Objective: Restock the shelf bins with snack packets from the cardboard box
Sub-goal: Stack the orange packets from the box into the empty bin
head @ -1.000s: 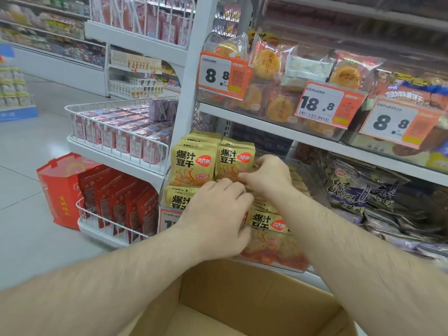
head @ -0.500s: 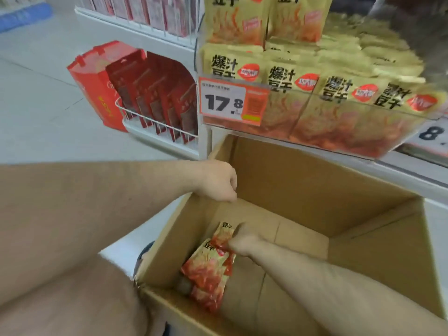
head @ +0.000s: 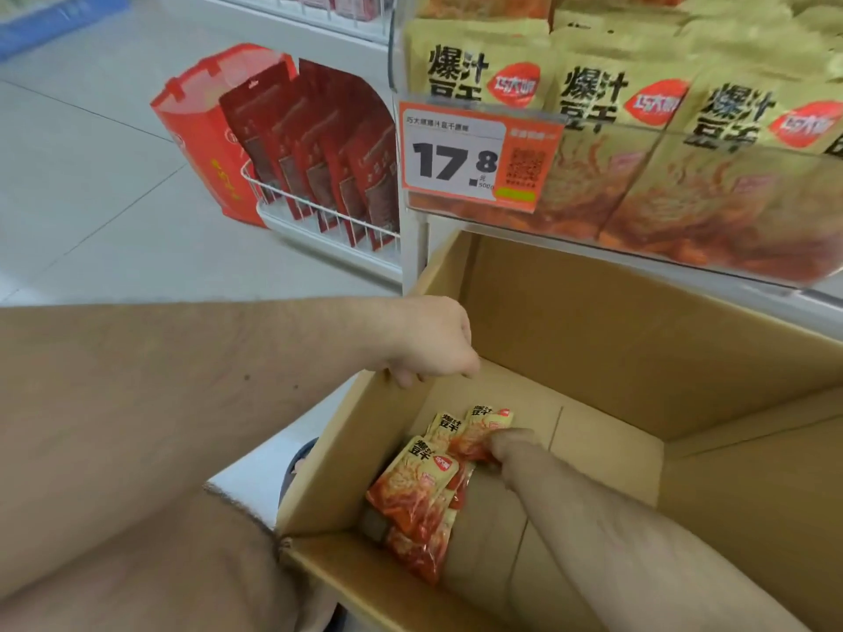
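While the left hand (head: 433,344) curled its grip over the near-left rim of the cardboard box (head: 593,321), the right hand (head: 511,444) reached down inside and held a snack packet (head: 479,433) on the box floor. More packets (head: 422,490) lay against the box's left wall. The stocked shelf bin (head: 684,184) sat just above the box.

Yellow-and-red snack packets (head: 422,485) heaped against the open cardboard box's (head: 638,339) left wall.

Yellow-and-red snack packets (head: 422,483) — plain brown cardboard box (head: 616,339)
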`<state>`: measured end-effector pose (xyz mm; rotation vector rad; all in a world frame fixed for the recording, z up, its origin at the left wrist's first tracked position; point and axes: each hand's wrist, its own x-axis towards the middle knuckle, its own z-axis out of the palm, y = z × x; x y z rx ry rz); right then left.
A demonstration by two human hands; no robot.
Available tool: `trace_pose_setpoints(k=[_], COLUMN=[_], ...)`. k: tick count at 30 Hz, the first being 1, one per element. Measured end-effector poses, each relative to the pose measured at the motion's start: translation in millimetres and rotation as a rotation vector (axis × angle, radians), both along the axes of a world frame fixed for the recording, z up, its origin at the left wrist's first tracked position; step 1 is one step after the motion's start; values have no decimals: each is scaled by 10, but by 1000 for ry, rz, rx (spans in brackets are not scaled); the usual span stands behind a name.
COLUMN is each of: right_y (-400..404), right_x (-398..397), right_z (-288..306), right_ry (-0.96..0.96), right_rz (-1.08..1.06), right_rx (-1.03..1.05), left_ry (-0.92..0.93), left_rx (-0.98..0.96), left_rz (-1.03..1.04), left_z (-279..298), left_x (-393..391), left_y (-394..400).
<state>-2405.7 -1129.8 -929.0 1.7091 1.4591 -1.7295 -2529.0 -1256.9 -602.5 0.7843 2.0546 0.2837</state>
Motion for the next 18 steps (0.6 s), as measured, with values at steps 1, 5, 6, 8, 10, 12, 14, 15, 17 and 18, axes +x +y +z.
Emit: trace_pose_setpoints(k=[1, 5, 6, 8, 10, 12, 14, 15, 17, 18], right_y=[-45, -1, -21, -117, -193, -203, -165, -159, -239, -324], right_x=[44, 165, 159, 99, -1, -72, -106, -128, -163, -187], right_z=[452, 1340, 1497, 1803, 2031, 2103, 2017, 1892, 1560, 1396], right_ry=[57, 461, 553, 706, 825, 896, 820, 685, 313, 152], right_rz=[-72, -208, -171, -56, 71, 112, 99, 86, 164, 236], right_rx=[-1, -361, -446, -563, -643, -730, -737, -645, -296, -139], left_ry=[-18, -139, -172, -220, -200, -84, 18, 49, 82, 101], left_rx=[-8, 0, 13, 55, 131, 179, 183, 180, 170, 164], left_rz=[39, 274, 328, 405, 456, 459, 413, 375, 302, 269], left_z=[5, 48, 55, 58, 36, 24, 32, 37, 33, 28], left_x=[5, 44, 55, 82, 70, 15, -25, -35, -38, -38], left_y=[2, 46, 61, 89, 109, 95, 58, 39, 7, -4])
